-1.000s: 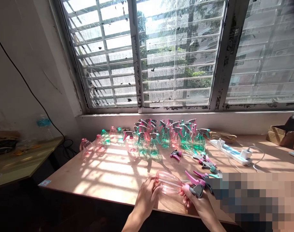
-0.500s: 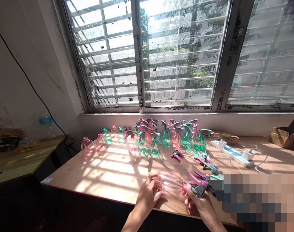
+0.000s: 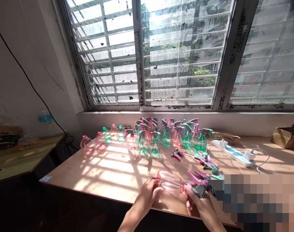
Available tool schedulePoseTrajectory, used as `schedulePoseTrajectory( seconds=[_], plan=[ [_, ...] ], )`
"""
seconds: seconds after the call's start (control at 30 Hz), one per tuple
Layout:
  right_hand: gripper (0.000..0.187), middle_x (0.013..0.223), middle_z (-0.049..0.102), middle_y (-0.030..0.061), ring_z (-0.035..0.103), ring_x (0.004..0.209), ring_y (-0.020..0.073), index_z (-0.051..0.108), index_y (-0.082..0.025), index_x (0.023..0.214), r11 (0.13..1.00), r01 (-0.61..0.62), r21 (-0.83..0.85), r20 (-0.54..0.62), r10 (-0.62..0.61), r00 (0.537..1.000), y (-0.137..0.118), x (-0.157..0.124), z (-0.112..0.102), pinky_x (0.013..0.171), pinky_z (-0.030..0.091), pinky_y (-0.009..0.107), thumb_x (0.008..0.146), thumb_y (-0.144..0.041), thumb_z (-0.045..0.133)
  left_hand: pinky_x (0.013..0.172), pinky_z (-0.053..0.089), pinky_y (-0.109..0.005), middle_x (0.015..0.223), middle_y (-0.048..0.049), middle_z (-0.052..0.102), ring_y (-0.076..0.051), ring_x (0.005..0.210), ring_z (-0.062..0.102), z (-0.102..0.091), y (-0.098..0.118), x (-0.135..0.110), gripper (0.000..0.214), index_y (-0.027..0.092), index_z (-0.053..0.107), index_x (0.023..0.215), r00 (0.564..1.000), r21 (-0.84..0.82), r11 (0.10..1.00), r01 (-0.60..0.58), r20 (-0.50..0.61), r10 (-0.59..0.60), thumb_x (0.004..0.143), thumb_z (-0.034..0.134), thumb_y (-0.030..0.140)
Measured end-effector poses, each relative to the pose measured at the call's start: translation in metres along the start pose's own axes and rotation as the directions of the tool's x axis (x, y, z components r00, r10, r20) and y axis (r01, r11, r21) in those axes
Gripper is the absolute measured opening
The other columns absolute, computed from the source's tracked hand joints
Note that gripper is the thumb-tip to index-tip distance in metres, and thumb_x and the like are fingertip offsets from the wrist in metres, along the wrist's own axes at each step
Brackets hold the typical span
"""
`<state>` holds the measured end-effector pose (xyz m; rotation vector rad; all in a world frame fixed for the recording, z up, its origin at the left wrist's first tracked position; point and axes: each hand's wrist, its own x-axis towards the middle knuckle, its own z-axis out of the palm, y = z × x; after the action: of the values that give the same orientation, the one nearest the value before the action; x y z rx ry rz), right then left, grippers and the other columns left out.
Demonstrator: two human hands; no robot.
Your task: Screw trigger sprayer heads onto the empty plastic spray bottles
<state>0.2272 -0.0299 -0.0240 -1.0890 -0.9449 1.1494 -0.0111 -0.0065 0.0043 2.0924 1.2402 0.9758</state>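
Note:
A clear pink spray bottle [image 3: 170,182] lies on its side between my hands, just above the near edge of the table. Around its base on the left, my left hand [image 3: 149,190] is closed. My right hand [image 3: 194,197] grips the neck end, fingers at the collar of a pink and grey trigger sprayer head [image 3: 199,185] that points to the right. Whether the collar is fully seated on the neck is hidden by my fingers. Loose sprayer heads [image 3: 206,161] lie beyond my right hand, and a single pink one [image 3: 177,154] is further left.
Several pink and green bottles with sprayer heads [image 3: 166,137] stand at the back. Open bottles without heads [image 3: 101,142] are at the left. A white power strip [image 3: 234,153] with plugs and a cardboard box [image 3: 286,137] sit right. The lower right corner is pixelated.
Both hands keep their hold on the bottle. The fingers of my right hand have shifted slightly round the collar, and my left hand has turned a little at the base.

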Motion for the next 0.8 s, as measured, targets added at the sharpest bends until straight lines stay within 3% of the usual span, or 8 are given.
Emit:
schedulePoseTrajectory(
  seconds=[0.13,0.3,0.4,0.47,0.57,0.67,0.8],
  plan=[
    [0.034,0.055,0.068,0.0008,0.061,0.039,0.0165,0.073,-0.017,0.075,0.998,0.059,-0.037,-0.002,-0.059,0.998,0.0,0.003,-0.001,0.037,0.05,0.025,0.069,-0.046,0.089,0.094,0.057,-0.033,0.127,-0.0076,0.065,-0.023,0.11,0.068,0.003,-0.006,0.004,0.039,0.021,0.061,0.125,1.0,-0.031,0.999,0.02,-0.005,-0.02,0.089,0.056,0.007],
    [0.037,0.053,0.067,0.0004,0.059,0.04,0.0161,0.073,-0.018,0.076,0.993,0.108,-0.039,0.056,-0.105,0.993,0.003,0.003,-0.004,0.039,0.049,0.026,0.071,-0.052,0.087,0.094,0.057,-0.043,0.123,-0.0077,0.069,-0.03,0.108,0.065,0.002,0.002,0.001,0.035,0.023,0.066,0.114,0.999,0.013,0.999,0.035,-0.023,-0.034,0.081,0.079,0.025],
    [0.039,0.056,0.068,0.0003,0.06,0.043,0.0157,0.073,-0.018,0.085,0.995,0.096,-0.037,0.079,-0.093,0.993,0.005,0.003,-0.007,0.043,0.049,0.026,0.071,-0.052,0.087,0.094,0.057,-0.046,0.117,-0.008,0.071,-0.031,0.108,0.064,0.0,0.004,-0.002,0.021,0.023,0.068,0.11,0.997,0.032,0.998,0.05,-0.056,-0.048,0.094,0.066,0.037],
    [0.039,0.056,0.068,0.0003,0.06,0.044,0.0163,0.073,-0.018,0.087,0.996,0.084,-0.036,0.095,-0.081,0.992,0.005,0.003,-0.008,0.045,0.05,0.027,0.071,-0.052,0.087,0.097,0.057,-0.048,0.123,-0.0084,0.069,-0.032,0.115,0.062,0.001,-0.001,-0.002,0.021,0.024,0.068,0.113,0.995,0.039,0.998,0.056,-0.085,-0.052,0.098,0.058,0.035],
    [0.039,0.054,0.066,-0.0002,0.06,0.046,0.0174,0.073,-0.019,0.085,0.997,0.07,-0.035,0.101,-0.066,0.993,0.004,0.002,-0.007,0.046,0.052,0.028,0.073,-0.054,0.086,0.104,0.056,-0.051,0.138,-0.0075,0.061,-0.032,0.128,0.055,0.008,-0.014,-0.002,0.038,0.028,0.061,0.131,0.992,0.044,0.998,0.036,-0.119,-0.031,0.093,0.061,0.025],
    [0.042,0.051,0.062,-0.0015,0.057,0.043,0.018,0.072,-0.02,0.081,0.998,0.052,-0.039,0.104,-0.048,0.993,0.004,0.001,-0.004,0.041,0.051,0.03,0.072,-0.059,0.084,0.105,0.056,-0.054,0.141,-0.008,0.058,-0.032,0.131,0.055,0.016,-0.025,-0.001,0.05,0.029,0.056,0.136,0.988,0.053,0.998,0.021,-0.155,-0.012,0.089,0.064,0.017],
    [0.038,0.048,0.062,-0.0004,0.06,0.045,0.0197,0.073,-0.019,0.074,0.996,0.043,-0.082,0.098,-0.034,0.995,0.004,0.001,-0.002,0.044,0.052,0.031,0.071,-0.055,0.085,0.104,0.057,-0.054,0.148,-0.0099,0.052,-0.034,0.13,0.059,0.016,-0.024,-0.004,0.051,0.03,0.055,0.135,0.989,0.056,0.998,-0.012,-0.148,0.02,0.088,0.073,0.026]
  ],
)
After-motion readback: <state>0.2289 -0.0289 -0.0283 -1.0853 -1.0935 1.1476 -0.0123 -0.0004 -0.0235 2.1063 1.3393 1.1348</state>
